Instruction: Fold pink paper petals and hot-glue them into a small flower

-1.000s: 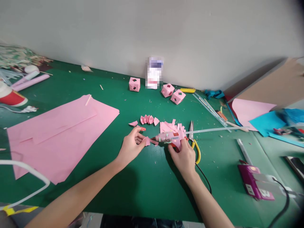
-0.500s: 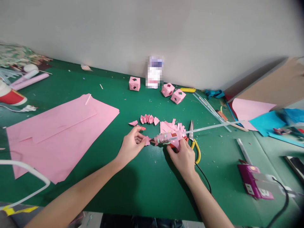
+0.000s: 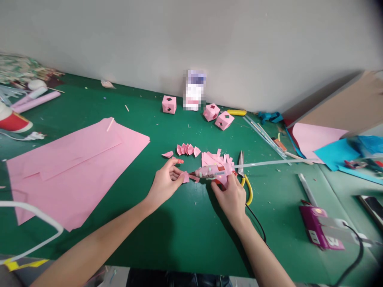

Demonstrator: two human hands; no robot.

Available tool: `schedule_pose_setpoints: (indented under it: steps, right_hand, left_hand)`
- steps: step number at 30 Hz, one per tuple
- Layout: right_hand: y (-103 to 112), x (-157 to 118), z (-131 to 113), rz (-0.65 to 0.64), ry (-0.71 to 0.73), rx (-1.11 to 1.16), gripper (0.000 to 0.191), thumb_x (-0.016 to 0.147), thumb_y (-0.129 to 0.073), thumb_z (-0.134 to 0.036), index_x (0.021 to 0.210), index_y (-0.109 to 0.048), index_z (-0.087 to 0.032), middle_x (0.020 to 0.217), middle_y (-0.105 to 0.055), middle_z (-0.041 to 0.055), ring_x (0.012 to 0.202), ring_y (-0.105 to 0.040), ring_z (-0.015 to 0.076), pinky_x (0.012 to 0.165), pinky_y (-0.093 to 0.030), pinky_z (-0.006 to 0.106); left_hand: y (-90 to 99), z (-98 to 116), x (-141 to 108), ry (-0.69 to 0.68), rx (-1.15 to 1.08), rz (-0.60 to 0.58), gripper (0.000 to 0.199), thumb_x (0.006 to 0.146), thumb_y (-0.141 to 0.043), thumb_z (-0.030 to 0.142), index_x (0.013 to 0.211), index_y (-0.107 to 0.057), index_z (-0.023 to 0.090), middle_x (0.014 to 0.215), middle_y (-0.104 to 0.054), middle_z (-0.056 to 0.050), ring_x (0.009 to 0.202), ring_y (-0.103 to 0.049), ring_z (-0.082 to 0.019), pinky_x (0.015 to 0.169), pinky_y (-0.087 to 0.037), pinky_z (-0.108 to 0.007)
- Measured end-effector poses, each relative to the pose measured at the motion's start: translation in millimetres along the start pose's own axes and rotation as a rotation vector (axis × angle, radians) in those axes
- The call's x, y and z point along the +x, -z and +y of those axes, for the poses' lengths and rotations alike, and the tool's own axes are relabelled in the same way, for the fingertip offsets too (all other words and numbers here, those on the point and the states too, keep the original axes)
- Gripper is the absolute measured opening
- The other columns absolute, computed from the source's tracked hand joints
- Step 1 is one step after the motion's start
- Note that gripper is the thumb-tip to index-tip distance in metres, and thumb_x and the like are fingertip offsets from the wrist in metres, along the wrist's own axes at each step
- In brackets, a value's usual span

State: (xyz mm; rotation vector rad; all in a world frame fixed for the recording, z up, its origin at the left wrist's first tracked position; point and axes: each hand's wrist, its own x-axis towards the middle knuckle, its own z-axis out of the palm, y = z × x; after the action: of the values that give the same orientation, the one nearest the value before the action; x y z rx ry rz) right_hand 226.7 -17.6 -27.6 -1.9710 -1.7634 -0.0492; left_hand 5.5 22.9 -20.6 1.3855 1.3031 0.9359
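Observation:
Between the thumb and fingers of my left hand (image 3: 167, 178) is a small pink paper piece (image 3: 186, 177). My right hand (image 3: 232, 196) grips the handle of a pink hot glue gun (image 3: 211, 171), its nozzle pointing left and right beside the paper piece. A long clear glue stick (image 3: 263, 163) sticks out of the gun's back end. Just beyond my hands stand several curved pink paper pieces (image 3: 187, 149) in a row. Pink paper strips (image 3: 211, 159) lie in a pile behind the gun. Scissors with yellow-and-red handles (image 3: 249, 190) rest beside my right hand.
Large pink paper sheets (image 3: 72, 171) cover the left of the green table (image 3: 191, 243). Three pink paper cubes with cut-outs (image 3: 169, 105) stand near the wall. At right are a purple power adapter (image 3: 319, 227) with a cable, loose glue sticks (image 3: 265, 133) and blue paper (image 3: 336, 153).
The glue gun's back end has dipped slightly, so the glue stick lies more level. Its nozzle stays by the paper piece, and my left hand has hardly moved.

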Motion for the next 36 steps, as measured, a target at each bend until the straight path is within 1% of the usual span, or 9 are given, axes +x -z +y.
schedule_pose_setpoints:
  steps: [6, 14, 18, 22, 25, 29, 36]
  right_hand:
    - [2.1, 1.6, -2.0, 0.056, -0.047, 0.016, 0.02, 0.08, -0.056, -0.041, 0.077, -0.049, -0.023, 0.072, -0.062, 0.0044, 0.059, -0.056, 0.02, 0.054, -0.039, 0.03]
    - [2.0, 0.1, -1.8, -0.024, 0.011, -0.017, 0.019, 0.081, -0.056, -0.04, 0.081, -0.053, -0.021, 0.076, -0.066, 0.005, 0.06, -0.059, 0.0199, 0.053, -0.038, 0.028]
    - [0.3, 0.2, -1.4, -0.023, 0.02, -0.036, 0.019, 0.081, -0.057, -0.04, 0.082, -0.052, -0.022, 0.077, -0.066, 0.0044, 0.061, -0.06, 0.0197, 0.052, -0.037, 0.027]
    - [-1.7, -0.2, -0.1, -0.022, 0.024, -0.054, 0.021, 0.081, -0.057, -0.041, 0.078, -0.048, -0.022, 0.074, -0.065, 0.0029, 0.057, -0.059, 0.0185, 0.051, -0.035, 0.027]
    - [-2.2, -0.5, 1.3, -0.022, 0.024, -0.056, 0.022, 0.082, -0.056, -0.041, 0.077, -0.047, -0.022, 0.073, -0.064, 0.003, 0.057, -0.058, 0.0182, 0.05, -0.034, 0.026]
    - [-1.6, 0.0, 1.1, -0.033, 0.01, -0.04, 0.022, 0.083, -0.054, -0.042, 0.077, -0.046, -0.022, 0.073, -0.062, 0.0032, 0.057, -0.057, 0.0183, 0.05, -0.034, 0.027]
    - [0.4, 3.5, -3.2, 0.027, -0.017, 0.032, 0.019, 0.082, -0.053, -0.04, 0.08, -0.05, -0.022, 0.076, -0.063, 0.005, 0.061, -0.057, 0.0194, 0.055, -0.039, 0.028]
  left_hand:
    - [0.1, 2.6, 0.5, 0.025, -0.002, -0.01, 0.036, 0.082, -0.065, 0.028, 0.114, -0.053, 0.02, 0.078, -0.069, -0.001, 0.069, -0.07, -0.017, 0.065, -0.056, -0.03]
    - [-0.3, 0.6, 0.5, 0.018, -0.017, -0.003, 0.035, 0.082, -0.065, 0.028, 0.114, -0.053, 0.02, 0.078, -0.069, 0.0, 0.07, -0.07, -0.017, 0.064, -0.056, -0.029]
    - [-0.4, 0.3, 1.0, 0.021, -0.016, -0.007, 0.036, 0.083, -0.065, 0.029, 0.115, -0.053, 0.02, 0.078, -0.069, 0.0, 0.07, -0.07, -0.016, 0.065, -0.056, -0.029]
    - [-0.5, 0.7, 1.1, 0.019, -0.007, -0.011, 0.038, 0.083, -0.065, 0.029, 0.117, -0.051, 0.019, 0.079, -0.07, -0.001, 0.071, -0.07, -0.016, 0.066, -0.056, -0.028]
    - [-0.4, 1.8, 0.2, 0.021, -0.003, -0.007, 0.042, 0.082, -0.065, 0.028, 0.12, -0.049, 0.02, 0.079, -0.07, 0.0, 0.069, -0.069, -0.015, 0.066, -0.056, -0.027]
    - [-0.1, 4.0, -0.4, 0.029, 0.007, -0.016, 0.041, 0.082, -0.065, 0.027, 0.119, -0.048, 0.02, 0.079, -0.07, 0.0, 0.069, -0.069, -0.015, 0.065, -0.055, -0.027]
    - [0.7, 7.5, 0.0, 0.031, 0.015, -0.026, 0.045, 0.081, -0.066, 0.028, 0.121, -0.047, 0.019, 0.08, -0.07, 0.0, 0.068, -0.069, -0.015, 0.065, -0.055, -0.027]
